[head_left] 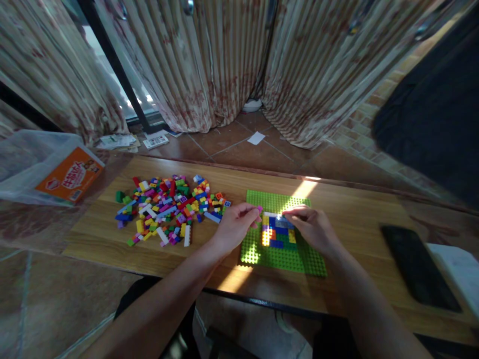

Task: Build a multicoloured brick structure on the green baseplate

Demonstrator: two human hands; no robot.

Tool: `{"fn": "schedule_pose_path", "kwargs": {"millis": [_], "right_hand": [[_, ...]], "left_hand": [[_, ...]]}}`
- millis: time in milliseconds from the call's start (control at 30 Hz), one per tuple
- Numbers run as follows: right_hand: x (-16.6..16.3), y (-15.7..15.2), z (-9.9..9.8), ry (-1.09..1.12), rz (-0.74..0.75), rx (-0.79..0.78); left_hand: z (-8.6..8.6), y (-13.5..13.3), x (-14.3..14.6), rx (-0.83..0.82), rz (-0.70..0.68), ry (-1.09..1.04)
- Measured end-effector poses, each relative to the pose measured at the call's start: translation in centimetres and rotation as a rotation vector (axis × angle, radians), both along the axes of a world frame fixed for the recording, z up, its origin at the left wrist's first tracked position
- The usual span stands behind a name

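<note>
A green studded baseplate (288, 264) lies on the wooden table, bearing a low block of joined bricks (277, 234) in blue, yellow, white, orange and green. My left hand (237, 222) is over the plate's left edge, thumb and forefinger pinching a small purple toy brick (259, 209). At the right of the block, my right hand (310, 227) has its fingers pressed together by the upper right corner. Whether anything is between those fingertips is too small to tell. A large heap of loose bricks (164, 209) in many colours spreads left of my left hand.
A clear plastic box (33, 169) with an orange label stands at the far left. On the table's (359, 234) right side lie a dark flat device (419, 269) and a white thing (456, 269) like paper. Striped curtains (209, 65) hang behind; papers (119, 142) lie beyond the table.
</note>
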State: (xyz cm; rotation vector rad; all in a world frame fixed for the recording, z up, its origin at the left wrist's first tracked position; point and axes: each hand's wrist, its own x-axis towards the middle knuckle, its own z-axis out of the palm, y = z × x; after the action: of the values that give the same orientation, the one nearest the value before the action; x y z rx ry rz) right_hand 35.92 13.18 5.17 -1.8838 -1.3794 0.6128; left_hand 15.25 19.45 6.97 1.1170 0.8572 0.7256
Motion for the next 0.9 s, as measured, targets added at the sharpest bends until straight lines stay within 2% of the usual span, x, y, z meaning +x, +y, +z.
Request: {"fn": "schedule_pose_path", "kwargs": {"millis": [267, 400, 467, 567, 667, 767, 900], "right_hand": [[0.2, 0.4, -0.3, 0.033, -0.014, -0.038], [0.0, 0.1, -0.3, 0.119, -0.014, 0.011], [0.2, -0.2, 0.0, 0.248, -0.075, 0.07], [1.0, -0.4, 0.6, 0.464, -0.251, 0.196], [1.6, -0.4, 0.9, 0.53, -0.365, 0.291], [0.9, -0.3, 0.8, 0.477, -0.338, 0.294], [-1.1, -0.4, 0.5, 0.418, -0.179, 0.286]], "left_hand": [[-0.6, 0.0, 0.0, 0.098, -0.013, 0.03], [-0.8, 0.1, 0.0, 0.145, -0.029, 0.038], [-0.8, 0.1, -0.1, 0.153, -0.036, 0.043], [-0.5, 0.0, -0.2, 0.16, -0.041, 0.047], [-0.3, 0.0, -0.2, 0.182, -0.047, 0.066], [-0.3, 0.1, -0.3, 0.227, -0.055, 0.108], [-0.3, 0.1, -0.4, 0.323, -0.071, 0.151]]}}
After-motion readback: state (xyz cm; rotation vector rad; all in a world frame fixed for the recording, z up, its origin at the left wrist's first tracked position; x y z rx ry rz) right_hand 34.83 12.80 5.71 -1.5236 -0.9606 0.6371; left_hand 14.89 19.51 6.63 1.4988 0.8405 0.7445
